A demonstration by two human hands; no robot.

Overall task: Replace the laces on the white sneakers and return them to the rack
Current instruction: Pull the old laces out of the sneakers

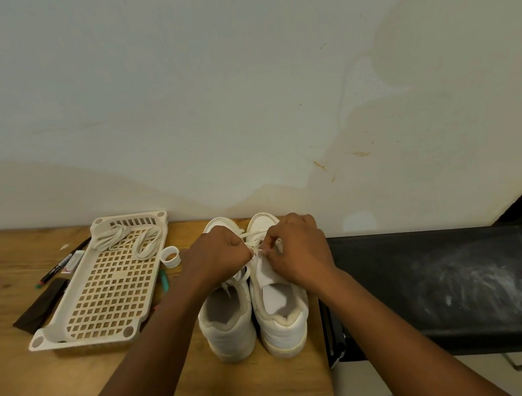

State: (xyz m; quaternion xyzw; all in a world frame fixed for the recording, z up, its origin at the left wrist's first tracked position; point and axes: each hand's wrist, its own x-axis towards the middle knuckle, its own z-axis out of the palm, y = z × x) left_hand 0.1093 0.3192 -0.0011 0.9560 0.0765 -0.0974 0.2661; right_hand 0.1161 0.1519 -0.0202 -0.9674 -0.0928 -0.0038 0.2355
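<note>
Left hand (219,254), right hand (299,251) pinching.

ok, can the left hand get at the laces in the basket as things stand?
Probably yes. The loose laces lie uncovered in the open basket, to the left of the left hand. But both hands are pinching the right sneaker's lace, so it must let go first.

- A wooden tabletop (262,377) stands against a pale wall.
- Two white sneakers (254,318) stand side by side on it, toes to the wall.
- Left of the sneakers lies a cream perforated tray (110,293), loose laces (130,239) piled at its far end.
- Between tray and sneakers: a small white ring (171,257) and a green pen (164,279).
- Left of the tray: a dark marker (63,261), a small white packet (72,261) and a black flat object (42,307).
</note>
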